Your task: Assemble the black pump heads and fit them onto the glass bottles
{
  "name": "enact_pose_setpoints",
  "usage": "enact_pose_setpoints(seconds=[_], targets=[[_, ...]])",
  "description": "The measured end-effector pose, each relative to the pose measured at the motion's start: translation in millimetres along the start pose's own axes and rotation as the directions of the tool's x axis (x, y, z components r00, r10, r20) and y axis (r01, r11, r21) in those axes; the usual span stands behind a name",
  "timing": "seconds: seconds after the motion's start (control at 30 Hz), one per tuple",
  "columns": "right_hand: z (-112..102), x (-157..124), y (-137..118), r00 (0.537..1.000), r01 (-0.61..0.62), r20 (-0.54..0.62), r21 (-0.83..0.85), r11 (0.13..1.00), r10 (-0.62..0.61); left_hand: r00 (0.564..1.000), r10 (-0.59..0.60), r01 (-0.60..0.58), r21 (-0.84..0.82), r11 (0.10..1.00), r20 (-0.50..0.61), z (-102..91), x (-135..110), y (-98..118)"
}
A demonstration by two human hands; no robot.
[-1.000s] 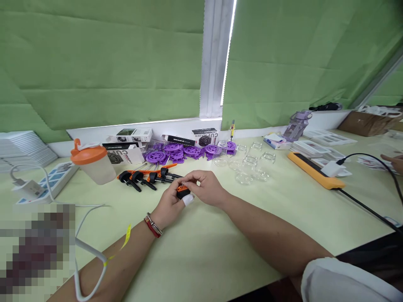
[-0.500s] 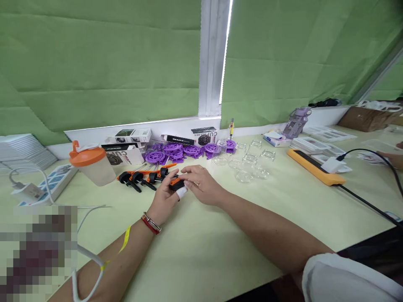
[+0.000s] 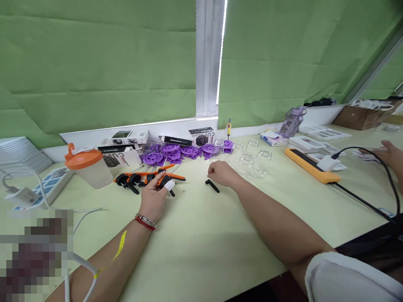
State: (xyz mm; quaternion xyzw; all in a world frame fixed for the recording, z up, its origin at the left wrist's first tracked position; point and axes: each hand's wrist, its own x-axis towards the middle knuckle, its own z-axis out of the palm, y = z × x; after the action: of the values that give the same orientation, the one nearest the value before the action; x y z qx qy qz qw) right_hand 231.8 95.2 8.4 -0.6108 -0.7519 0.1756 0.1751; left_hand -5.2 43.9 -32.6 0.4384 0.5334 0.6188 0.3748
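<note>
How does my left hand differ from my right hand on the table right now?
The left hand grips a black and orange clamp next to the other clamps. The right hand is a closed fist beside a small black bar. The left hand has a white-wrapped finger and a red bracelet at the wrist; the right hand shows neither. Both rest on the pale green table.
</note>
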Motion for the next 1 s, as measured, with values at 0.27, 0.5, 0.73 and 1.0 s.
enact_pose_setpoints(seconds=[0.27,0.5,0.73,1.0], targets=[[5,-1,-4,0.977,-0.092,0.159,-0.293,0.952,0.143,1.0,-0.005,0.005,-0.039,0.999,0.01,-2.0,1,-5],[10,-5,-9,0.964,0.003,0.261,-0.199,0.98,0.05,0.995,-0.079,0.089,-0.226,0.97,0.053,0.2,3,-5],[36,-30,-44,0.938,0.291,0.183,0.042,0.956,-0.294,0.988,-0.066,0.112,-0.355,0.928,0.14,2.3,0,-3],[51,-41,-62,0.951,0.297,0.103,-0.058,0.953,-0.29,0.976,-0.097,0.161,-0.349,0.923,0.194,7.0,-9,4]])
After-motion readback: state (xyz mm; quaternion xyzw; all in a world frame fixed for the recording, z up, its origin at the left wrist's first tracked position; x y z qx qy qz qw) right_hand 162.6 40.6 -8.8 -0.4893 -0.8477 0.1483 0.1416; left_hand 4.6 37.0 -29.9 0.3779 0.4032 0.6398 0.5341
